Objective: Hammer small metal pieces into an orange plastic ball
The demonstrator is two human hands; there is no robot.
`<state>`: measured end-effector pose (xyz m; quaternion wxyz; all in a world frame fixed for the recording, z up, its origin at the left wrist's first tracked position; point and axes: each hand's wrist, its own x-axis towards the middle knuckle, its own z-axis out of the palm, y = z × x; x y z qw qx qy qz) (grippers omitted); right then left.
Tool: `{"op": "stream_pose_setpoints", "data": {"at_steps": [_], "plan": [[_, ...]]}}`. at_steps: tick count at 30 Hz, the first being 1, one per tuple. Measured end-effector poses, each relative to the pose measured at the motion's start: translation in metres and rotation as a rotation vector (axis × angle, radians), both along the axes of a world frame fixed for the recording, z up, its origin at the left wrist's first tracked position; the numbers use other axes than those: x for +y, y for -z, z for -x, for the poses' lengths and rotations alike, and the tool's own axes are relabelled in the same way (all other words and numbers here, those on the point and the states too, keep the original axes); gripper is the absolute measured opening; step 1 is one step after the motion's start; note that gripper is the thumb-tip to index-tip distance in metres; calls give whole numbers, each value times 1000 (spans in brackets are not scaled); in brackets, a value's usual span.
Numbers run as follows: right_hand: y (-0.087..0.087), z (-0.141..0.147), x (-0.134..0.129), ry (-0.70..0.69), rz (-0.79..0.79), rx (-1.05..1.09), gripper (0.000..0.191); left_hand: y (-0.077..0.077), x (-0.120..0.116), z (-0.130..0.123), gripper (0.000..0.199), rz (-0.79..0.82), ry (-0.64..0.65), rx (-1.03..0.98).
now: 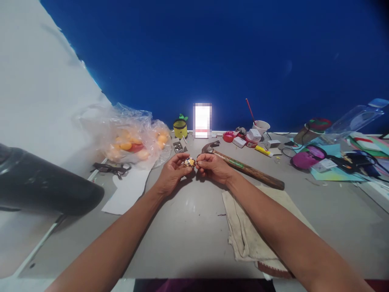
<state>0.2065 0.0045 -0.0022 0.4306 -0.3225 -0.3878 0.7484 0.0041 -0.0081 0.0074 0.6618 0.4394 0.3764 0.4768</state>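
Observation:
A small round yellow ball with dark and shiny spots (190, 162) is held between the thumb and fingers of my left hand (174, 172). Right beside it, my right hand (212, 167) is closed in a pinch at the ball's right side; whatever its fingertips hold is too small to make out. Just beyond my left fingers lies a small open box with shiny bits (178, 147). A claw hammer (255, 170) with a wooden handle rests behind and to the right of my right hand. Under my right forearm is a folded beige cloth (243, 227).
On the left are a clear bag of orange-yellow balls (130, 142), glasses (111, 168), white paper (124, 196) and a dark cylinder (48, 178). A bright screen (202, 119) stands at the wall. Rightward are a paper cup (261, 126), yellow tube (263, 151) and purple pouch (306, 156).

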Motion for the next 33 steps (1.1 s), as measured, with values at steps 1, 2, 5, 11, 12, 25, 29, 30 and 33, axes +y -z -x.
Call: {"op": "stream_pose_setpoints", "data": {"at_steps": [1,2,5,11,12,25,29,30,33], "plan": [[0,0,0,1,3,-5,44,1,0,0,58,-9,2,17],[0,0,0,1,5,-10,45,2,0,1,60,-15,9,34],[0,0,0,1,2,-29,46,4,1,2,58,-38,32,69],[-1,1,-1,-5,-6,-64,44,1,-1,2,54,-71,28,98],[-1,1,-2,-5,-6,-67,44,-1,-1,1,53,-73,27,102],[-2,2,-2,8,11,-101,45,-2,-4,0,50,-139,-8,209],[-2,3,-2,15,11,-98,44,-1,-4,0,52,-147,-16,230],[-2,3,-3,19,11,-98,44,-1,-4,0,52,-148,-21,232],[-1,4,-3,27,6,-95,42,-1,-5,-1,50,-160,-48,249]]}}
